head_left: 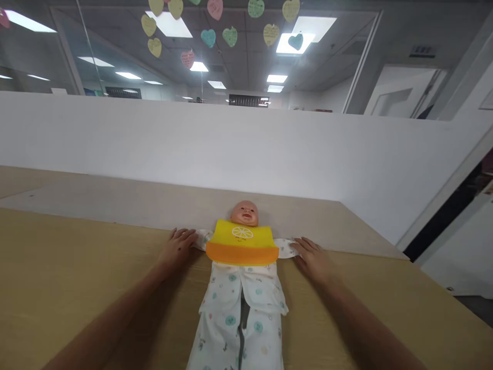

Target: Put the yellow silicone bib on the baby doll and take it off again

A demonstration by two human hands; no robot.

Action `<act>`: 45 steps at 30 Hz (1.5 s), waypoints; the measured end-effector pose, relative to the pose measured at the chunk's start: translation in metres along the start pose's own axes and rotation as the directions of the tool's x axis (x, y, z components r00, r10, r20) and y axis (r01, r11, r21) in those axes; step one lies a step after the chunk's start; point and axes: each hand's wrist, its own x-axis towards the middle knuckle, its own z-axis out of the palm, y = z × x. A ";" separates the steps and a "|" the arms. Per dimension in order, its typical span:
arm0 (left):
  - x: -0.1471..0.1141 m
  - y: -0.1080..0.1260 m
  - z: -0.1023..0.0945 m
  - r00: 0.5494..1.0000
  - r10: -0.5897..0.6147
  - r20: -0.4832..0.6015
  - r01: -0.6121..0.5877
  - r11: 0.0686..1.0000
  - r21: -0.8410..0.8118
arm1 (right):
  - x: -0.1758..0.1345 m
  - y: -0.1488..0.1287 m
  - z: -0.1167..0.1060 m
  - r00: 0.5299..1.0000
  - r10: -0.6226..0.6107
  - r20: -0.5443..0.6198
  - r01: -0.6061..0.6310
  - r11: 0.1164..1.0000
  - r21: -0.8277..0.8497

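Observation:
A baby doll (245, 213) lies on its back at the middle of the table, head away from me. It wears white printed clothes (246, 298), a jacket and trousers, with the legs running off the bottom edge. Over its chest lies a yellow bib (223, 234) with a citrus slice print and an orange pocket (242, 253). My left hand (179, 248) is closed at the cuff of the left-side sleeve (203, 238). On the other side, my right hand (311, 255) grips the end of the right-side sleeve (284, 248). Both sleeves are spread outward; the doll's hands are hidden.
The wooden table (69, 267) has a greyish strip (127, 200) along its back. Behind it rises a white low wall (192, 144) topped by glass with heart-shaped notes (230, 37). The table's right edge slopes toward a dark gap and white cabinet (462, 257).

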 end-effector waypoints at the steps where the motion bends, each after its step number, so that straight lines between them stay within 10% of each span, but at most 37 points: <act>1: -0.008 0.004 0.001 0.998 0.003 -0.069 -0.003 1.000 0.000 | -0.005 -0.006 0.000 1.000 0.019 -0.021 -0.019 1.000 -0.016; 5: -0.046 0.029 -0.009 0.974 0.012 -0.226 -0.027 0.997 -0.066 | -0.034 -0.039 -0.004 0.990 0.098 -0.106 -0.095 0.995 0.033; 14: -0.101 0.111 -0.049 0.996 -0.029 0.088 0.056 0.945 -0.322 | -0.092 -0.132 -0.020 0.968 0.242 0.070 -0.227 0.714 0.662; 23: -0.075 0.147 -0.072 0.863 -0.333 0.381 0.347 0.937 0.032 | -0.071 -0.155 -0.030 0.912 0.399 0.100 -0.403 0.818 0.411; 31: -0.070 0.136 -0.067 0.801 -0.356 0.482 0.413 0.911 -0.013 | -0.067 -0.158 -0.035 0.861 0.477 0.176 -0.507 0.788 0.348; 45: -0.071 0.145 -0.070 0.794 -0.392 0.464 0.461 0.887 -0.039 | -0.073 -0.155 -0.032 0.893 0.423 0.150 -0.449 0.825 0.344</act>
